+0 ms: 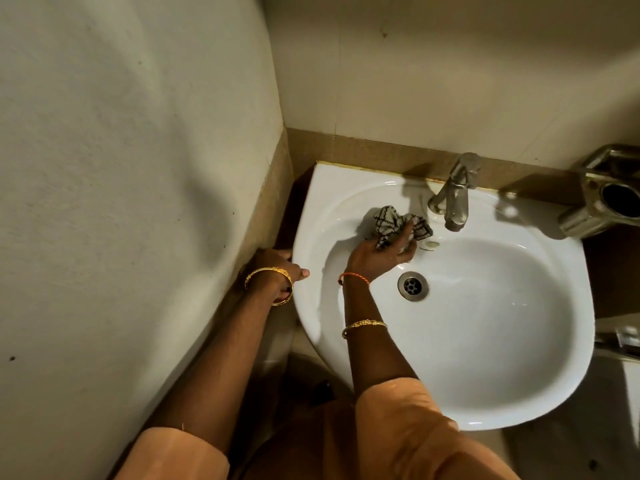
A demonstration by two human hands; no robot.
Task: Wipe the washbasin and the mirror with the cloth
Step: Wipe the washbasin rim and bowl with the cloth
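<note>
A white washbasin [485,358] fills the middle and right of the view. My right hand [382,252] is inside the bowl near its back slope and grips a crumpled white cloth with dark lines [391,221], held against the porcelain just left of the tap. My left hand [277,268] holds the basin's left rim, thumb on top and fingers over the outer edge. The mirror is out of view.
A metal tap [455,192] stands at the back of the basin, with the drain [412,285] in the bowl below my right hand. A metal holder [606,199] sits at the right. Walls close in on the left and behind.
</note>
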